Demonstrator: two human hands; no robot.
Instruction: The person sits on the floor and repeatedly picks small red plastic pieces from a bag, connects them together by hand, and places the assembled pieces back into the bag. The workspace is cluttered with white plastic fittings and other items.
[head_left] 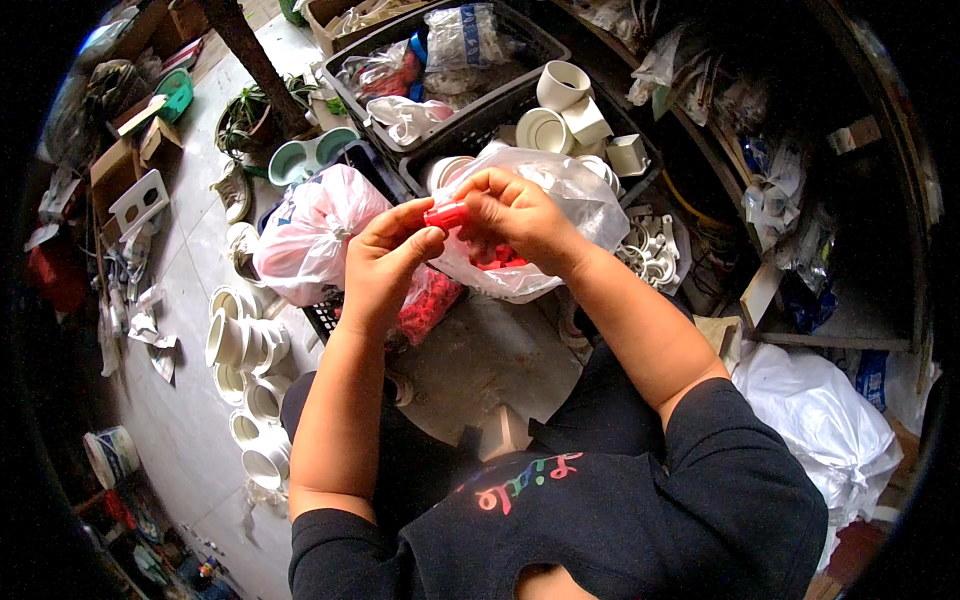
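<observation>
Between both hands is a small red plastic cylindrical piece (446,215); its exact kind I cannot make out. My left hand (392,240) pinches its left end between thumb and fingers. At its right end the fingers of my right hand (515,220) are closed on it, partly covering it. Just below and behind them lies an open clear plastic bag (585,215) with more red pieces (500,258) inside. Left of my left hand sits a tied pinkish-white plastic bag (315,235). Under my left wrist shows a bag of red pieces (430,305).
Black crates (375,135) at the back hold bagged parts and white pipe fittings (545,130). More white fittings (240,345) stand on the tiled floor (165,440) at left. A white sack (820,420) lies at right, below a cluttered shelf (850,340). A potted plant (245,120) stands behind.
</observation>
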